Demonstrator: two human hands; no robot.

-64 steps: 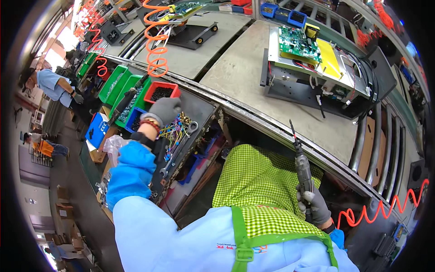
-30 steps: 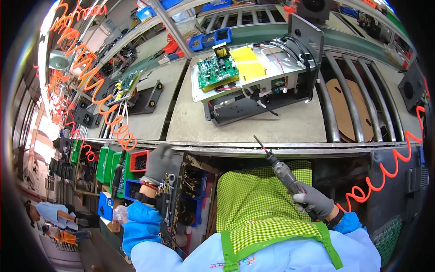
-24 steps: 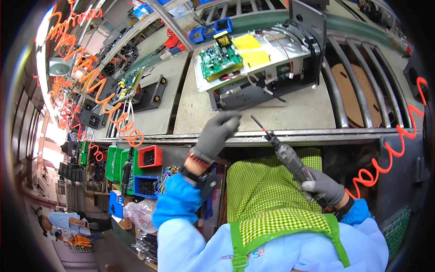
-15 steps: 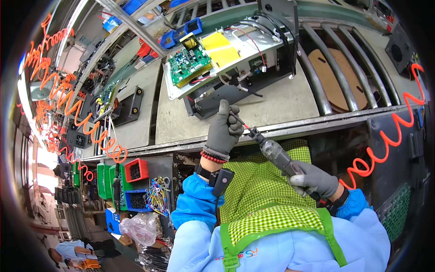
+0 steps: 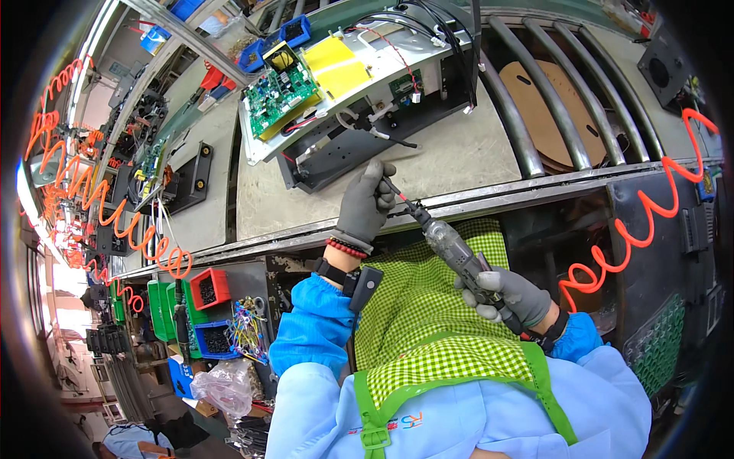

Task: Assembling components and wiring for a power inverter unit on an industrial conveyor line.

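Observation:
A grey-gloved right hand (image 5: 514, 297) of mine is wrapped round a dark power screwdriver (image 5: 453, 249), which slants up and left across my apron. Its thin bit ends at the fingers of my left hand (image 5: 365, 200), also gloved in grey. Those fingers are pinched together at the bit's tip; whatever small thing they hold is hidden. Just beyond them stands an open dark metal chassis (image 5: 336, 164) on the bench. It carries a green circuit board (image 5: 279, 103), a yellow sheet (image 5: 336, 67) and loose black cables (image 5: 440, 23).
Steel rollers (image 5: 527, 84) lie right of the metal bench top (image 5: 451, 157). An orange coiled hose (image 5: 642, 206) hangs at the right, several more at the left. Left of me are a red bin (image 5: 210, 288), a blue bin of dark screws (image 5: 218, 339) and coloured wires (image 5: 248, 329). Another person (image 5: 138, 441) is at lower left.
The whole view has shifted, so the bench and chassis appear farther left and higher. Both hands keep nearly the same pose, the bit still at my left fingers.

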